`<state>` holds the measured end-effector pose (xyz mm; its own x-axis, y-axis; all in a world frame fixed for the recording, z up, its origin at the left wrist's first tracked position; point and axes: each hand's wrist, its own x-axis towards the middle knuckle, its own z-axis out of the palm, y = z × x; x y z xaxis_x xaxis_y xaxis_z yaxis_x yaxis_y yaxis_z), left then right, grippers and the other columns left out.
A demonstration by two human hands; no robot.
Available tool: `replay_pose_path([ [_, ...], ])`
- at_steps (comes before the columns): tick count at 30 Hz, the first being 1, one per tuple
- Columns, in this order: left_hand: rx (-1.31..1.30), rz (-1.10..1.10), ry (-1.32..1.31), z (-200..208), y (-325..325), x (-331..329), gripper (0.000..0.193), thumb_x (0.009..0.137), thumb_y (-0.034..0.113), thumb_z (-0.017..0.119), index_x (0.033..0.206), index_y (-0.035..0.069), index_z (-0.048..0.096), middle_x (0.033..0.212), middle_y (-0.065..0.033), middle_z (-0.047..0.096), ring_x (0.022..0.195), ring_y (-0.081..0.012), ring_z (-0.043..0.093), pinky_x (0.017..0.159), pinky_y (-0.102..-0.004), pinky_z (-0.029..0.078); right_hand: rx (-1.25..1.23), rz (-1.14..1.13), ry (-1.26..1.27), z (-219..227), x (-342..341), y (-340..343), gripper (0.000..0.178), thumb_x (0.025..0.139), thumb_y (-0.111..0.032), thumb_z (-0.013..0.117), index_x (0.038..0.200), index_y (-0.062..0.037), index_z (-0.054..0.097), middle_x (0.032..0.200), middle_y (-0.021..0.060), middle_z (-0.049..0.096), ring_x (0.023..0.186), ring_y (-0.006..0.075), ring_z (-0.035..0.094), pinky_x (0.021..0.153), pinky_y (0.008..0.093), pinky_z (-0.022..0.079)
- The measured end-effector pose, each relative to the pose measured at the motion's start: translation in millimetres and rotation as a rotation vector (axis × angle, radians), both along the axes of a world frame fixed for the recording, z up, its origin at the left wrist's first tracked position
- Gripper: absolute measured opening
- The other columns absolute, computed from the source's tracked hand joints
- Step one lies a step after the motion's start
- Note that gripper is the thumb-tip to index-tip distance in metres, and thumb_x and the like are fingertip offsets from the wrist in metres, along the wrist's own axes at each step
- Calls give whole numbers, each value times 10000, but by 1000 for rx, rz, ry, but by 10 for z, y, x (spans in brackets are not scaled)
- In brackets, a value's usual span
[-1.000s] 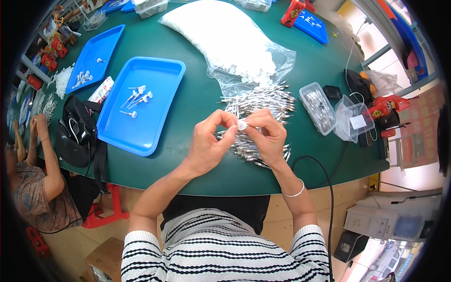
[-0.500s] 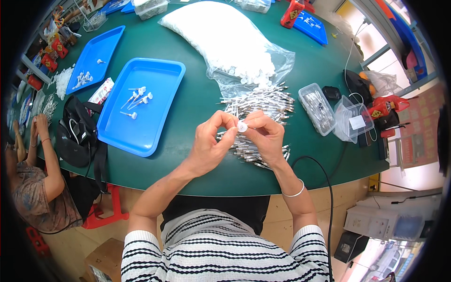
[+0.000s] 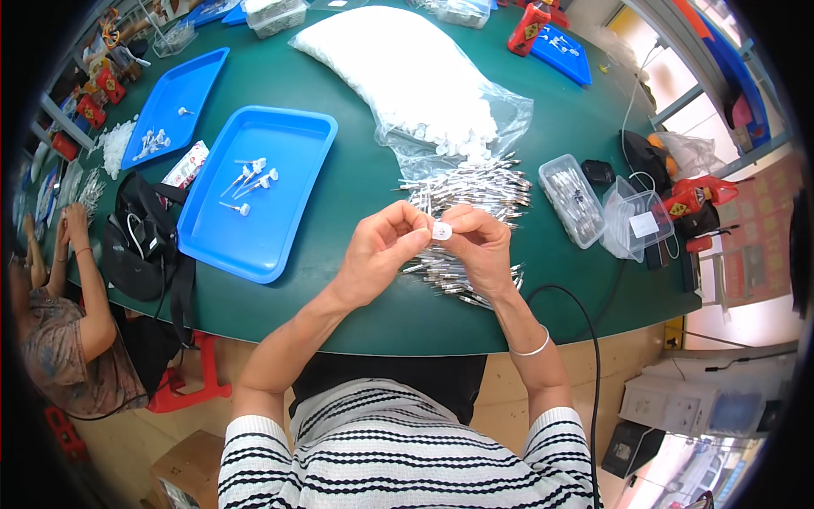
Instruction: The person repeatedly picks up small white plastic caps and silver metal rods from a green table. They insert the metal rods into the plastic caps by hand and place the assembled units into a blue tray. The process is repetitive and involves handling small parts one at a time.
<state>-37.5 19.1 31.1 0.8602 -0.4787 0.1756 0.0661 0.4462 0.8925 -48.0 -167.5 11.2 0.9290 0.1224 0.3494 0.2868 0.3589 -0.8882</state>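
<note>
A small round white plastic cap (image 3: 442, 230) sits between the fingertips of both hands, just over the near part of the table. My left hand (image 3: 377, 254) pinches it from the left with thumb and forefinger, the other fingers curled in. From the right, my right hand (image 3: 480, 253) grips its edge the same way. Whether a thin rod is joined to the cap is hidden by the fingers. Below and behind the hands spreads a heap of thin metal-and-white rods (image 3: 475, 191). A clear bag of white caps (image 3: 407, 76) lies beyond, its mouth spilling toward the heap.
Left of my hands is a blue tray (image 3: 284, 229) with several capped rods in it. Another blue tray (image 3: 191, 89) and a black bag (image 3: 136, 225) lie farther left, near a co-worker's hands (image 3: 75, 222). A clear box of rods (image 3: 572, 201) stands at right; a black cable (image 3: 585, 314) crosses the table edge.
The white cap has turned a little between my fingers and shifted slightly right. My left fingers have moved a little; the right hand stays nearly in place.
</note>
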Motion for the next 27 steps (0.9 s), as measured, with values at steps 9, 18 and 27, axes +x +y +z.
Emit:
replay_pose_path([
  [9,24,17,42,82,31,84,124,982,132,595,1031,18,590,953,-46,644,846,-102,593,801,-256,494,-55,-29,26,12,-1,-60,142,827,90,716,929,-8,702,930,70,663,864,130,607,738,250,496],
  [18,39,25,92,139,181,105,123,920,98,687,1004,11,664,932,-44,683,831,-98,621,767,-244,511,-310,-190,-165,93,15,6,279,799,74,725,1064,-7,689,1025,84,656,970,151,596,849,275,462],
  [27,1245,950,-706,186,1421,671,80,862,95,689,878,26,652,774,-103,667,698,-214,655,636,-342,504,-102,-538,-96,288,95,-353,168,955,-22,615,1110,24,661,1035,59,668,978,135,636,875,266,479],
])
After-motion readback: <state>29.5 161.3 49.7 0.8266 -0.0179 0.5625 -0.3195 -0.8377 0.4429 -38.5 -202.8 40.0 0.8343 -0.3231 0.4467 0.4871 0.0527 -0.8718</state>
